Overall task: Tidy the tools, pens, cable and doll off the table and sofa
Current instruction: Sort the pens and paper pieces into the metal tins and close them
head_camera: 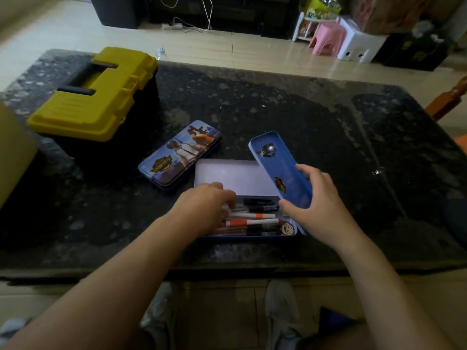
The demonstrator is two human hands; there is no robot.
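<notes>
An open blue tin pencil case (252,237) lies near the table's front edge, its pale lid (222,173) flat behind it. Several pens (257,218) lie inside, black, white and orange. My left hand (202,208) rests its curled fingers on the pens at the case's left end. My right hand (318,198) grips a blue inner tray (278,168) and holds it tilted above the case's right end. A second, closed pencil case (179,152) with a printed picture lies to the left. A closed yellow and black toolbox (98,97) stands at the far left.
The dark stone table (303,109) has bare surface on its right half. A tan object (12,152) stands at the left edge. Beyond the table are a tiled floor, a pink stool (328,39) and a white stool (358,46). A wooden armrest (449,99) shows at right.
</notes>
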